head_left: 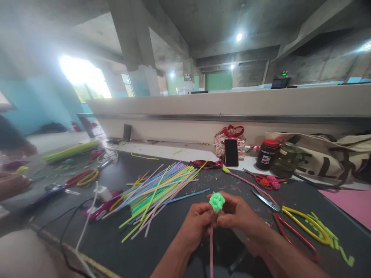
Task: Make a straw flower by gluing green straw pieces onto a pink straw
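A bright green pipe-cleaner flower [217, 202] on a pink stem [211, 251] stands upright at the front middle of the table. My left hand [199, 220] pinches it just below the green head, thumb and fingers pressed together. From the other side my right hand [236, 212] grips the same spot, its fingers closed round the base of the head. My fingers hide the joint between head and stem. Left of my hands lies a loose pile of coloured pipe cleaners [162, 193]; one blue pipe cleaner [188, 195] points toward them.
Yellow-and-red-handled scissors [304, 224] lie at right beside green pipe-cleaner scraps [327, 235]. Behind are a phone [231, 152], a red-lidded jar [267, 154], a green bottle [285, 160] and a canvas bag [321, 154]. A pink glue gun [101, 204] and cables sit left, near another person's hand [14, 185].
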Action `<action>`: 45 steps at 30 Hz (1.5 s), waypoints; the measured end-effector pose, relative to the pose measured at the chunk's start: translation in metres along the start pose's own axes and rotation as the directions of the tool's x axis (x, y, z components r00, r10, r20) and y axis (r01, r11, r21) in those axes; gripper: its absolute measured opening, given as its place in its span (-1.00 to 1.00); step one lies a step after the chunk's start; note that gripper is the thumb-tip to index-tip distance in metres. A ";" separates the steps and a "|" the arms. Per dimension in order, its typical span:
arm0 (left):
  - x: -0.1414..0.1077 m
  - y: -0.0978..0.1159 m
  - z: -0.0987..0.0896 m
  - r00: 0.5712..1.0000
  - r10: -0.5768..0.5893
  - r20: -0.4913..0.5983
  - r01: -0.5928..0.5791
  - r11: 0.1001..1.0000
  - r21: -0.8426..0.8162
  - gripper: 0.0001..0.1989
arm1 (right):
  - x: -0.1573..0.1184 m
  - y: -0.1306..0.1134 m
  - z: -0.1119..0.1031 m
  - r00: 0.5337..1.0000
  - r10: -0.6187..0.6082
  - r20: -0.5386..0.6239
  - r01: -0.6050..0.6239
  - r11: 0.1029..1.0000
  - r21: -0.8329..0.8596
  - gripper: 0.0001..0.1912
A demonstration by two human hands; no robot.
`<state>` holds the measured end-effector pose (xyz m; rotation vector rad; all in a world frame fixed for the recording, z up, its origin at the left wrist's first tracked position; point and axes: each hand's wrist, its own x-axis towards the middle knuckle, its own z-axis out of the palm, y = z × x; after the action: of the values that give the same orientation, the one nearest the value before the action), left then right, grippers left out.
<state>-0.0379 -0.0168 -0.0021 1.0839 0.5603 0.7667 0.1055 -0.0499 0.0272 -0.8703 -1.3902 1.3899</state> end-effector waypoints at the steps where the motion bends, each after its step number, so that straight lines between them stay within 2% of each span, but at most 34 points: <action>1: 0.000 0.001 -0.001 1.000 -0.007 0.009 0.007 1.000 -0.019 -0.72 | -0.001 -0.002 -0.002 1.000 0.007 0.027 -0.006 1.000 -0.027 -0.60; 4: -0.002 0.004 -0.004 0.999 -0.015 0.031 0.016 0.999 -0.028 -0.69 | -0.005 -0.011 -0.009 0.997 0.001 0.081 0.010 0.991 -0.134 -0.43; 10: -0.007 0.007 0.001 0.986 -0.072 0.150 0.047 0.986 0.160 -0.69 | -0.013 -0.028 -0.019 0.990 -0.017 0.137 0.069 0.922 -0.381 -0.30; 13: -0.007 0.007 0.005 0.978 -0.082 0.191 0.048 0.983 0.175 -0.71 | -0.012 -0.028 -0.023 0.987 -0.001 0.158 0.054 0.942 -0.331 -0.45; 16: -0.004 0.006 0.006 0.968 -0.096 0.234 0.062 0.987 0.149 -0.67 | -0.009 -0.026 -0.026 0.992 0.040 0.120 -0.007 0.964 -0.267 -0.63; 18: -0.002 0.005 0.006 0.962 -0.117 0.246 0.086 0.988 0.131 -0.58 | -0.009 -0.026 -0.029 0.994 0.077 0.079 -0.056 0.969 -0.239 -0.66; 21: 0.000 0.004 0.005 0.964 -0.135 0.227 0.111 0.987 0.113 -0.55 | -0.008 -0.028 -0.033 0.991 0.131 0.020 -0.122 0.963 -0.241 -0.63; 25: 0.000 0.003 0.007 0.978 -0.141 0.153 0.115 0.980 0.164 -0.72 | -0.007 -0.028 -0.031 0.988 0.156 -0.012 -0.152 0.940 -0.307 -0.63; 29: -0.001 0.003 0.010 0.993 -0.098 0.066 0.080 0.970 0.230 -0.81 | -0.004 -0.027 -0.023 0.994 0.110 -0.008 -0.102 0.892 -0.440 -0.65; 35: -0.002 0.007 0.015 0.997 -0.077 0.029 0.064 0.950 0.304 -0.76 | -0.004 -0.029 -0.018 0.999 0.047 -0.020 -0.050 0.828 -0.558 -0.66; 41: -0.003 0.002 0.015 1.000 -0.006 0.002 0.005 0.944 0.329 -0.73 | -0.006 -0.030 -0.018 1.000 0.014 -0.004 -0.014 0.854 -0.521 -0.65; 45: -0.003 -0.002 0.012 0.996 0.085 -0.027 -0.070 0.931 0.359 -0.70 | -0.005 -0.032 -0.027 1.000 -0.003 -0.027 -0.006 0.935 -0.355 -0.62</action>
<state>-0.0309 -0.0265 0.0009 1.4362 0.7155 0.7754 0.1368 -0.0500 0.0554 -1.1182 -1.6498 1.1380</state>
